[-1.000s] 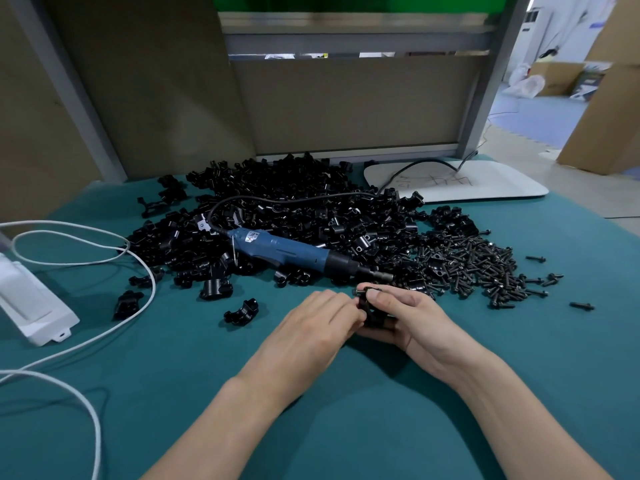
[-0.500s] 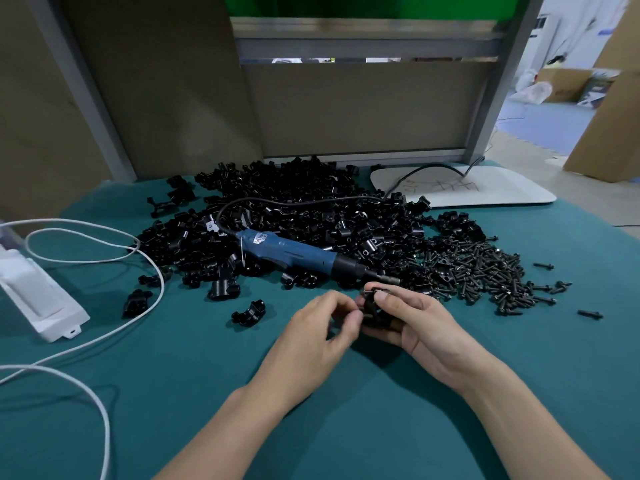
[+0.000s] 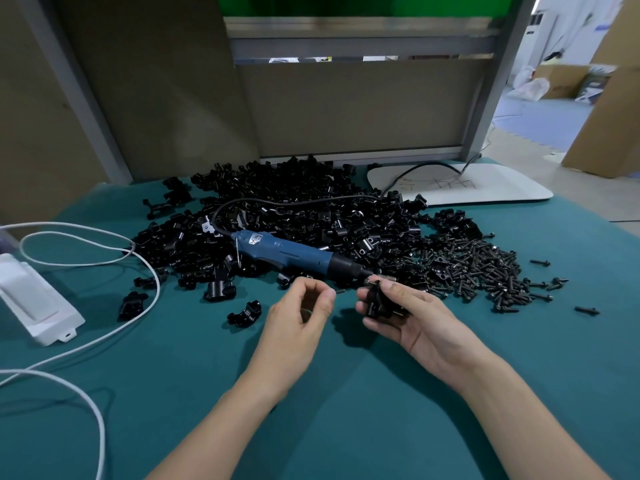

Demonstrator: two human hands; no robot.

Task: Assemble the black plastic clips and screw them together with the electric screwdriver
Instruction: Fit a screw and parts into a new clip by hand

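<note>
My right hand [image 3: 419, 323] grips a black clip assembly [image 3: 377, 301] between thumb and fingers, just above the teal table. My left hand [image 3: 298, 313] is a short gap to its left, fingers curled, and pinches what looks like a small black screw [image 3: 341, 291] at its fingertips. The blue electric screwdriver [image 3: 287, 254] lies on the table beyond both hands, its black tip pointing right toward the held clip. A big heap of black clips [image 3: 294, 206] lies behind it. A pile of black screws [image 3: 485, 271] spreads to the right.
Loose clips [image 3: 244, 310] lie left of my left hand. A white box [image 3: 34, 306] with a looping white cable [image 3: 104, 327] sits at the left edge. A white tray [image 3: 485, 188] lies at the back right, before grey partition panels. Stray screws [image 3: 587, 310] lie far right.
My left hand has drawn back to the left from the clip, opening a gap between the hands. My right hand still holds the clip. The view has shifted slightly.
</note>
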